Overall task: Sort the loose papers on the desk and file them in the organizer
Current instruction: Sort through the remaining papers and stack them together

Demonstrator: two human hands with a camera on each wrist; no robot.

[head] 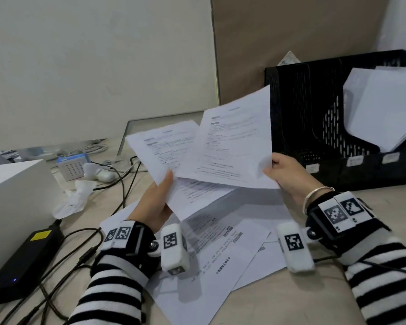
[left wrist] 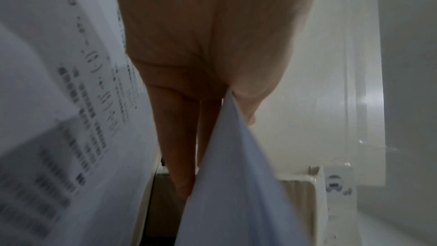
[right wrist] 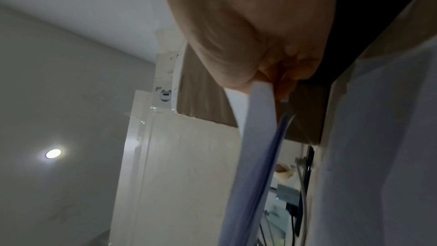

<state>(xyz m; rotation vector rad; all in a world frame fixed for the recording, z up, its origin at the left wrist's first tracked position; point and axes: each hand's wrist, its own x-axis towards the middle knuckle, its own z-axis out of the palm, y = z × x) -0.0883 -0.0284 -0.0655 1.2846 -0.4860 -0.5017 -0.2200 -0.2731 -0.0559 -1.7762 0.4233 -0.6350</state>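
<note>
Nearest the head camera, striped sleeves (head: 113,287) are ending in strapped-on marker blocks. The left hand (head: 154,205) is pinching one printed sheet (head: 161,148) between thumb and fingers; the right hand (head: 288,174) is clamping a second sheet (head: 234,141) at its lower corner, thumb on top. More loose papers (head: 211,249) are lying fanned on the desk (head: 291,299) beneath. The black organizer (head: 314,127) is standing behind right, white paper already in one slot. With each sheet held by one corner only, it could sag, fold or slip while going in. The print is too blurred to read; the organizer's slot labels (head: 355,159) likewise.
</note>
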